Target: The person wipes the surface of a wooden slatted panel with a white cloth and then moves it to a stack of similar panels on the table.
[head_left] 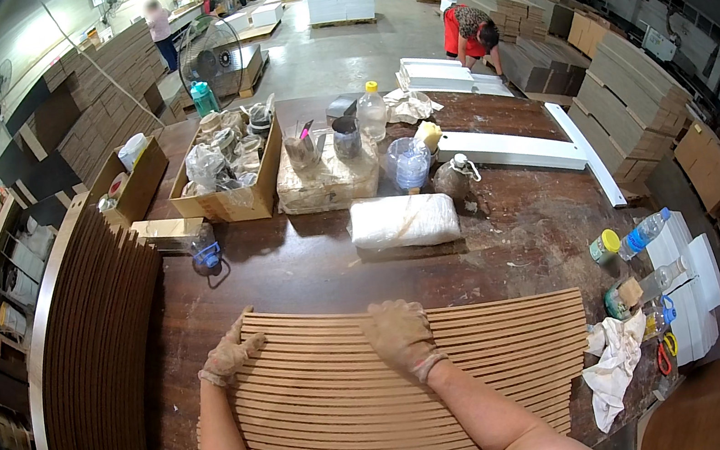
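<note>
Dk. bench: brn. slats laid under R grip (flat), ends uneven, judged part-done; L grip at corner, pinch can't be told; dk. strips stacked to its left.

Light-brown, wood-toned, roughly rectangular slatted panel lies on the dark-brown tabletop, at its near side. Narrow, parallel slats run left to right.
</note>
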{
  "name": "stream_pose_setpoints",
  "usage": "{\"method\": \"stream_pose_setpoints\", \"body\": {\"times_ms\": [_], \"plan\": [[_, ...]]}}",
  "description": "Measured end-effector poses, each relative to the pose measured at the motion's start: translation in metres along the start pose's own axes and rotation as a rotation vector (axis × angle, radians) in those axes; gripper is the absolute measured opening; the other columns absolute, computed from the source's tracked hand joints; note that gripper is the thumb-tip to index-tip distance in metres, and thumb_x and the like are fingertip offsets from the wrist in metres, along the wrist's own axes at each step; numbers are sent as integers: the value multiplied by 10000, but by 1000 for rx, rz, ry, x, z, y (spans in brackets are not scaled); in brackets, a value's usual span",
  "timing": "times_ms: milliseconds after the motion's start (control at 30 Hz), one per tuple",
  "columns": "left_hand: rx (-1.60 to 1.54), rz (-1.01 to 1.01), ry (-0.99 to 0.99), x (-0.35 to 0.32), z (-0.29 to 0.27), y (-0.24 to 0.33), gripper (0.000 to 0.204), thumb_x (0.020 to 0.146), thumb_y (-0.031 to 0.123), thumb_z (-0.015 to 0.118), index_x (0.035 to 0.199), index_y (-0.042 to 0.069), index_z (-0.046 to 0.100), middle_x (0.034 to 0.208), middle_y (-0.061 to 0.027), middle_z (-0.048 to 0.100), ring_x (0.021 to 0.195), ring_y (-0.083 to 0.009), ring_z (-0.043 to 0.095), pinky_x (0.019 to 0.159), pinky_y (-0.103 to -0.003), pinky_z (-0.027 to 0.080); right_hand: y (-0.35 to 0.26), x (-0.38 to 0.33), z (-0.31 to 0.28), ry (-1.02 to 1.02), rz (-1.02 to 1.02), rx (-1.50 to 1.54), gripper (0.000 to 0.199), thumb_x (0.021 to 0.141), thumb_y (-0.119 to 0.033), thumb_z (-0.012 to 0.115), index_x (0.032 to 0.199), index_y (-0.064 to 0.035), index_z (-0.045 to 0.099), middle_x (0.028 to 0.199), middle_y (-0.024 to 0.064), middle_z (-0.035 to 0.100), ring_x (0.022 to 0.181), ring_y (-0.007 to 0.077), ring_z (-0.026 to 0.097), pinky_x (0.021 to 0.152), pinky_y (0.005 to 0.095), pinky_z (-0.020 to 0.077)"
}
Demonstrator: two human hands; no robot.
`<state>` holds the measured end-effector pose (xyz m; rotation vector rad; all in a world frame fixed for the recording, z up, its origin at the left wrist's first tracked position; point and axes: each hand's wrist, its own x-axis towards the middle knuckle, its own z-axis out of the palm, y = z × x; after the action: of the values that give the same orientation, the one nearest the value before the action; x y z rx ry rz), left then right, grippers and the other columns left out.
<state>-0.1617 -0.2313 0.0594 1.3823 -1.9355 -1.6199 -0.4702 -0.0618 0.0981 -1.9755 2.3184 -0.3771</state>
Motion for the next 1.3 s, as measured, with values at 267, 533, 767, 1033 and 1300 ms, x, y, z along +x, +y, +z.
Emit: {"method": "stream_pose_setpoints", "body": {"times_ms": [267, 533, 767, 1033, 1300], "plan": [[74, 8, 22, -2, 1, 4, 763, 933, 356, 727, 1571, 191, 341, 1069, -55, 666, 907, -123, 571, 850, -286, 493, 1, -1, 2, 28, -17, 16, 309, 958, -377, 541, 904, -89, 638, 857, 112, 662, 839, 298, 635, 765, 450, 485], [-9, 44, -14, 4, -1, -7, 769, 935, 312, 732, 1575, 185, 324, 1056, -44, 657, 876, -117, 566, 825, -280, 494, 3, -2, 3, 59, -30, 95, 286, 963, -326, 497, 894, -81, 629, 858, 153, 668, 825, 340, 633, 767, 493, 472], [13, 44, -16, 8, -4, -15, 771, 934, 337, 728, 1574, 183, 327, 1055, -56, 659, 882, -125, 566, 828, -287, 496, 4, -2, 6, 95, -47, 77, 302, 969, -331, 488, 887, -77, 629, 860, 144, 670, 823, 343, 630, 763, 495, 468], [117, 18, -5, 0, -1, 2, 791, 924, 408, 720, 1577, 204, 322, 1257, -160, 645, 1180, -246, 585, 1019, -373, 455, 1, -1, -5, -20, -12, 88, 326, 989, -342, 458, 893, -80, 628, 859, 159, 654, 853, 325, 617, 794, 493, 450], [26, 54, -13, 1, -3, -5, 772, 935, 329, 727, 1576, 175, 325, 1180, -100, 650, 1050, -181, 588, 942, -317, 482, 0, -1, 0, 33, -29, 29, 317, 957, -374, 542, 919, -78, 647, 850, 114, 658, 843, 295, 628, 773, 446, 475]]}}
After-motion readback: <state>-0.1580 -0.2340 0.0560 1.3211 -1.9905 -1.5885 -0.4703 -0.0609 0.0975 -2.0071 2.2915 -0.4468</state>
